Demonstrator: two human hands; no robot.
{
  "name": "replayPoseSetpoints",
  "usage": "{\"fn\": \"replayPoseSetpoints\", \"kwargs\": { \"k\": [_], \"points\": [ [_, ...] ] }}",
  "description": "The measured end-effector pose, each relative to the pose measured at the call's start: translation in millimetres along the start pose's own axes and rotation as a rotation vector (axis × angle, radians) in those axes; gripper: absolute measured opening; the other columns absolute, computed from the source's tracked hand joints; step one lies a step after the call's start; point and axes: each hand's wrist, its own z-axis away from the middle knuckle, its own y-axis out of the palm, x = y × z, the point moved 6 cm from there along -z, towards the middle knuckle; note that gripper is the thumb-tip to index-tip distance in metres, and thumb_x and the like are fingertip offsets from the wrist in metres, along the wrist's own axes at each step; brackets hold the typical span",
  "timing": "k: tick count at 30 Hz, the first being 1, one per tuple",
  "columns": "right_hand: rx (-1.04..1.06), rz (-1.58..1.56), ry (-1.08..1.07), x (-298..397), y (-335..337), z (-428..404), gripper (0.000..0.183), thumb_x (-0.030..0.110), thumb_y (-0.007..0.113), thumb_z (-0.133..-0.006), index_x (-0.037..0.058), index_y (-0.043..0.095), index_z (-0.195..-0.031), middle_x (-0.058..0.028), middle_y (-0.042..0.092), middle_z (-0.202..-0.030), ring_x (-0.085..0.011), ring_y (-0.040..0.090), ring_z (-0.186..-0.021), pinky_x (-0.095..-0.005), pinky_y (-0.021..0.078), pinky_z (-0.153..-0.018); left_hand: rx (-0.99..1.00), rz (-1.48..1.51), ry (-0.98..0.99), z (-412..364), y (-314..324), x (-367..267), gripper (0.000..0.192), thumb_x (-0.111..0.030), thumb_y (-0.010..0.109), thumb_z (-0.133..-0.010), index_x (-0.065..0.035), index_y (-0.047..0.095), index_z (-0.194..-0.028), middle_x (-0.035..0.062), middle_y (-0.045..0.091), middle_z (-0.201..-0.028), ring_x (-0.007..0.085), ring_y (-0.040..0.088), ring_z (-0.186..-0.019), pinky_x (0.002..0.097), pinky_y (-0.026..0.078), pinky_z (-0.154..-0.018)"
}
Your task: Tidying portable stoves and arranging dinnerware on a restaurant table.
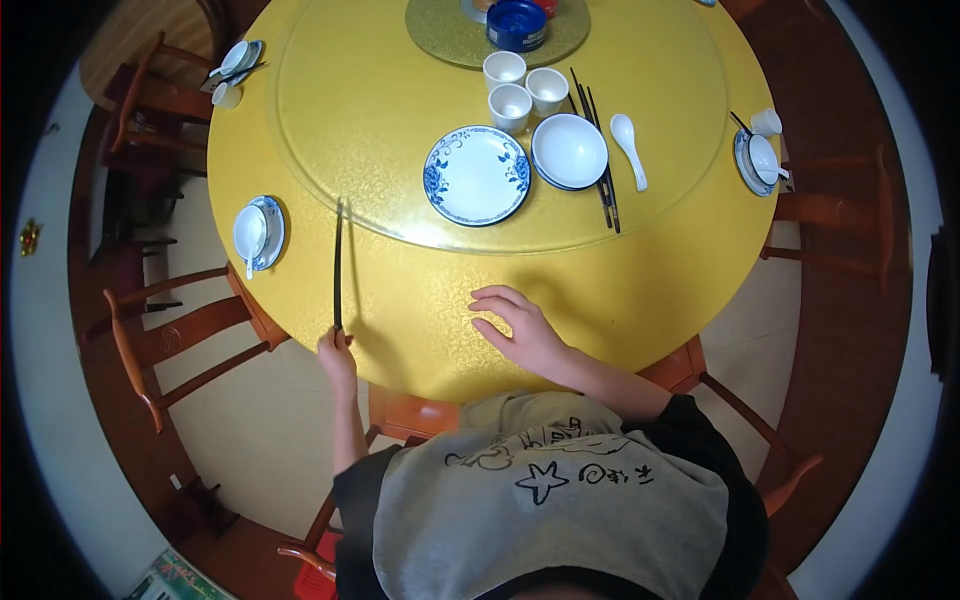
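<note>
My left hand (337, 356) is closed round the lower ends of dark chopsticks (338, 262), which point away from me over the yellow table (420, 330). My right hand (514, 326) hovers or rests near the table edge, fingers apart and curled, holding nothing. Beyond it, on the round glass turntable (375, 150), lie blue-patterned white plates (477, 176). Beside them stand white bowls (570, 150), apparently stacked. Several dark chopsticks (611, 191) lie against the bowls, with a white spoon (628, 150) to their right. White cups (510, 105) stand behind the plates.
Place settings with a plate, bowl and spoon lie at the left (279, 232), far left (251, 60) and right (742, 165). A blue round container (516, 26) stands on a smaller raised disc (442, 45). Wooden chairs (199, 330) surround the table.
</note>
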Motion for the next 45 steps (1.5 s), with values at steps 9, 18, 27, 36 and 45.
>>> {"fn": "replayPoseSetpoints", "kwargs": {
  "k": [9,18,27,36,45],
  "points": [
    [0.046,-0.040,0.145,-10,21,34,0.029,0.012,0.051,-0.077,-0.0024,0.044,-0.101,-0.0160,0.049,-0.097,-0.0296,0.049,-0.088,-0.0327,0.0402,-0.076,0.241,0.867,-0.219,144,47,-129,0.019,-0.008,0.041,-0.084,0.0020,0.049,-0.099,0.0068,0.054,-0.081,0.0104,0.053,-0.069,0.0197,0.045,-0.053],
    [-0.504,-0.207,0.320,-38,-81,17,0.020,0.011,0.037,-0.084,-0.0017,0.041,-0.099,-0.0084,0.047,-0.066,-0.0169,0.047,-0.058,-0.0274,0.0393,-0.054,0.496,0.607,0.398,143,101,-249,0.029,-0.004,0.048,-0.080,-0.0019,0.046,-0.108,0.0085,0.049,-0.101,0.0171,0.047,-0.096,0.0250,0.042,-0.076],
    [-0.504,0.750,0.457,-132,-184,-48,0.036,0.005,0.038,-0.079,-0.0056,0.035,-0.113,-0.0246,0.046,-0.085,-0.0358,0.049,-0.076,-0.0388,0.0407,-0.069,0.190,0.766,-0.280,25,50,-83,0.033,-0.024,0.046,-0.082,-0.0025,0.046,-0.107,0.0064,0.053,-0.097,0.0148,0.053,-0.085,0.0267,0.042,-0.071],
    [-0.391,0.965,0.389,-171,-180,-64,0.038,0.007,0.042,-0.079,0.0005,0.037,-0.116,-0.0206,0.045,-0.089,-0.0325,0.048,-0.077,-0.0365,0.0406,-0.066,-0.324,0.911,-0.417,-88,-11,43,0.036,-0.024,0.049,-0.081,0.0012,0.041,-0.106,0.0101,0.051,-0.095,0.0174,0.053,-0.080,0.0230,0.042,-0.063],
    [-0.373,1.074,0.316,-153,-164,-61,0.035,0.008,0.048,-0.076,0.0078,0.046,-0.112,-0.0163,0.047,-0.079,-0.0312,0.047,-0.073,-0.0377,0.0389,-0.066,-0.348,1.369,-0.539,-184,10,70,0.025,-0.011,0.049,-0.080,0.0108,0.041,-0.087,0.0169,0.051,-0.084,0.0244,0.056,-0.071,0.0273,0.052,-0.061]
  ]
}}
